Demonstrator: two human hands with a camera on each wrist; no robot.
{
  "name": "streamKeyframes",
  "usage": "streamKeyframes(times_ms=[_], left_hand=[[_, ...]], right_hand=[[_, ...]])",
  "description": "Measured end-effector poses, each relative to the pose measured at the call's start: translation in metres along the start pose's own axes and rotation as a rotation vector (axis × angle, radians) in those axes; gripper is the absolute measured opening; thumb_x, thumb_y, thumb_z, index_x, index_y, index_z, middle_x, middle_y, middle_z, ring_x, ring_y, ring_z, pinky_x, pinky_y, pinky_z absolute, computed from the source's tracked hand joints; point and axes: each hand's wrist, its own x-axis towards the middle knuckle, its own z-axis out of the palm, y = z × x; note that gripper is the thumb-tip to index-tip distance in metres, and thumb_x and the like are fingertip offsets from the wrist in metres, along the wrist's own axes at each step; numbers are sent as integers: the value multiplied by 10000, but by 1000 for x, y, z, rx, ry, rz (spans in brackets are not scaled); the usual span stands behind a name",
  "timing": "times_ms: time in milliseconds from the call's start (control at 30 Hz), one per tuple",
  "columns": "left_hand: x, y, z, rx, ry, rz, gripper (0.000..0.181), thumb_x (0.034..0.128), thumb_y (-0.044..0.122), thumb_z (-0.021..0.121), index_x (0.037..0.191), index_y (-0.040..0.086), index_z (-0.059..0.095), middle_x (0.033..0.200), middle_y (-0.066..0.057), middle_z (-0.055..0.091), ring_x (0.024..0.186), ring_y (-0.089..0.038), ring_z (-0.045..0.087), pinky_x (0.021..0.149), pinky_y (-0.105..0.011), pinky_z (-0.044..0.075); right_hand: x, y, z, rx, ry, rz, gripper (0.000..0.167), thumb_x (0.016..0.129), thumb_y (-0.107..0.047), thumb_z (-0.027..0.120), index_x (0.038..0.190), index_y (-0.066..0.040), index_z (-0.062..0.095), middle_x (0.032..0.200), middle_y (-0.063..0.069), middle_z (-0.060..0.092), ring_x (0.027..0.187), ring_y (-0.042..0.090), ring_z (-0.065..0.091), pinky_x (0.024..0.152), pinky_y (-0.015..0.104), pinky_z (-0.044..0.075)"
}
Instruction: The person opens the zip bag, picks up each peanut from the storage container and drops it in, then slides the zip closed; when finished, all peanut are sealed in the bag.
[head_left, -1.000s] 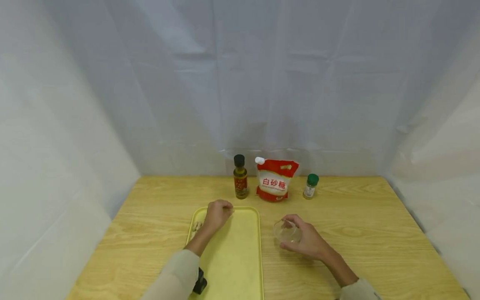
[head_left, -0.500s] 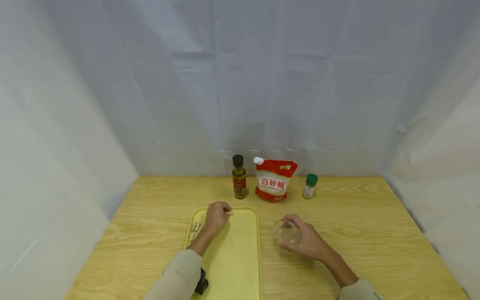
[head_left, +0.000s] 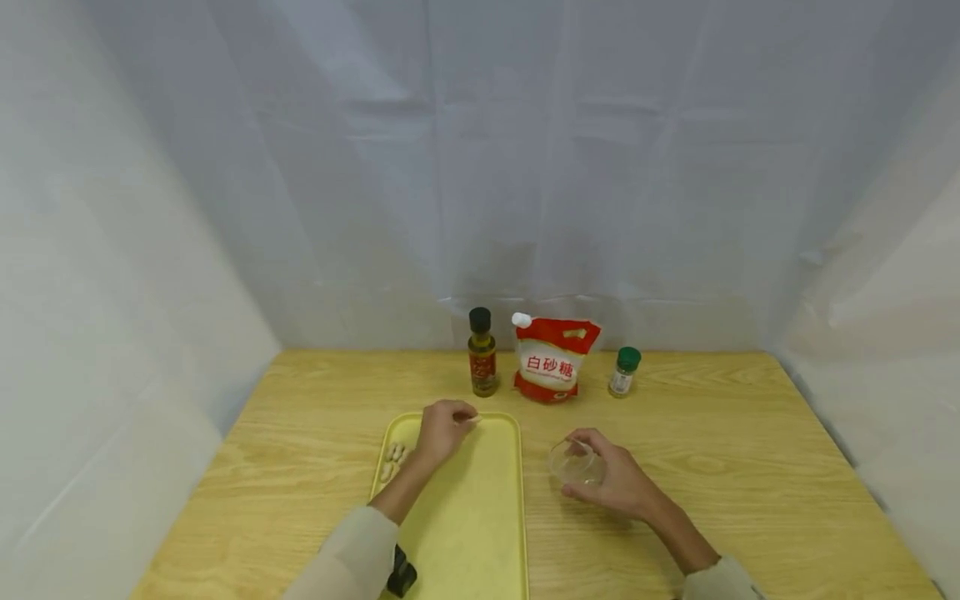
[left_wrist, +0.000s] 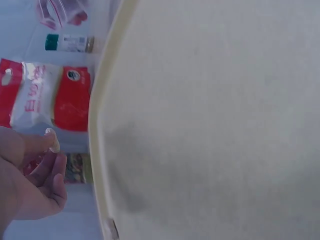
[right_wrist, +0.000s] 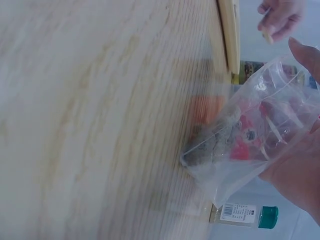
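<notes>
Left hand [head_left: 441,431], shifted slightly rightward, pinches 1 peanut [left_wrist: 54,142]; right hand [head_left: 621,482] holds a clear bag [right_wrist: 252,132].

Peanuts [head_left: 392,451]: one in my left fingers [left_wrist: 59,189]; several, partly hidden, on the tray [head_left: 480,517]
Clear bag [right_wrist: 250,132]: one
Tray: one
Bottle [head_left: 483,368]: one
Pouch [head_left: 551,365]: one
Jar [head_left: 623,375]: one

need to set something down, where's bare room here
Free: table right of the right hand and left of the yellow tray, plus the tray's middle, right of the left forearm. Crowded: the back, with bottle, sugar bag and green-capped jar.
</notes>
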Motion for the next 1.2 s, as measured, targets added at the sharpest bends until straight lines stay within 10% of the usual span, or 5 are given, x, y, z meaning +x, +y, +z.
streamKeyframes(times_ms=[567,1200], left_hand=[[-22,73,23,-136,-294,68,127,877,125,670,963,56,735,979,-78,713,868,-189,650,668,-180,507],[-30,85,38,-190,-376,92,139,888,122,659,985,51,728,972,-62,715,840,-102,646,692,-165,494]], right_hand=[[-1,-2,1,6,-13,2,646,760,-356,785,1280,-138,469,1129,13,649,1097,257,600,909,483,472],[-1,-3,4,43,-13,19,601,761,-320,790,1252,-181,472,1220,87,614,1164,337,559,938,580,439]])
